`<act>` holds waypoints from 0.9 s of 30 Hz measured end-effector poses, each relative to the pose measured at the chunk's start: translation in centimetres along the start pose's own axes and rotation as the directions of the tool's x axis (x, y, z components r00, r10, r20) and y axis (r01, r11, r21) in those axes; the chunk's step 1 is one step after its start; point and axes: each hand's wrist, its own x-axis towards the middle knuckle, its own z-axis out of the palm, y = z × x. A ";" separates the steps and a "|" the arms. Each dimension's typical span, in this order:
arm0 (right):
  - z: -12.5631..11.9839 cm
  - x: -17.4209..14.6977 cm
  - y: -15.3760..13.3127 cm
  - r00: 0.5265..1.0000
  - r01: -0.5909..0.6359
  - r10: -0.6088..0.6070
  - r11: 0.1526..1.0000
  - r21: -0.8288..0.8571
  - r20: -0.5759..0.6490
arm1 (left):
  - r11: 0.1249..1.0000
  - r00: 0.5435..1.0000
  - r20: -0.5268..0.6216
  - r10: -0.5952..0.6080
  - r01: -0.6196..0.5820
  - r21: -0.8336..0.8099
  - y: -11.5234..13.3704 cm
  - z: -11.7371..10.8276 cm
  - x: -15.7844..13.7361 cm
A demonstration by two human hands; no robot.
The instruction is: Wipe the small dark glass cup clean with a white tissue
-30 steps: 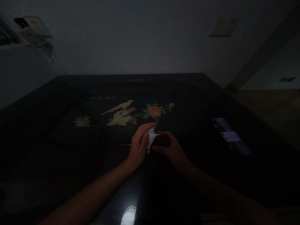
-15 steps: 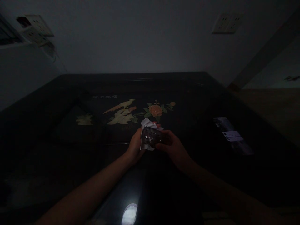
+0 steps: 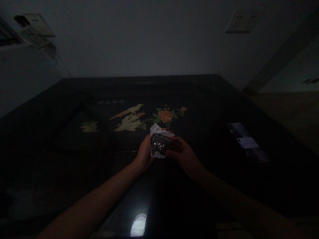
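My left hand [image 3: 144, 153] is closed around a crumpled white tissue [image 3: 156, 128], which lies against a dark, glossy, see-through object [image 3: 160, 143]. The object looks like glass or clear plastic, and its exact kind cannot be made out in the dim light. My right hand [image 3: 181, 150] pinches the right end of this object, thumb on the near side and fingers on the far side. Both hands hold it above the black tabletop [image 3: 174, 192]. Some fingertips of my left hand show behind the tissue; its palm is hidden.
Colored inlay of birds and a flower [image 3: 165, 116] decorates the tabletop. On the right lies a phone [image 3: 247, 142] with a lit screen. Wall sockets [image 3: 243, 21] sit on the wall behind, and more sockets [image 3: 37, 25] are at the left. A bright light reflection shows near the front.
The glossy object has tilted slightly and shifted a little left in my hands, with the tissue spread a bit differently. Both hands keep their hold, and the camera view has moved slightly.
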 end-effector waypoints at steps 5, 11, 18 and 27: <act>0.1 -0.2 -0.2 1.000 0.008 -0.009 0.998 -0.062 -0.023 | 0.958 0.978 0.033 0.205 -0.208 0.197 -0.7 -1.1 0.3; 0.0 -0.2 -0.1 0.998 0.040 -0.046 0.990 -0.136 -0.041 | 0.800 0.908 0.100 0.406 -0.406 0.442 -0.8 -1.7 -0.5; -0.3 0.0 0.2 0.997 0.060 -0.066 0.990 -0.128 -0.038 | 0.418 0.706 0.344 0.619 -0.667 0.617 -0.6 -1.2 -1.5; 0.0 -0.3 0.0 0.997 0.061 -0.070 0.983 -0.174 -0.044 | 0.249 0.651 0.490 0.580 -0.714 0.655 -0.1 -1.2 -1.7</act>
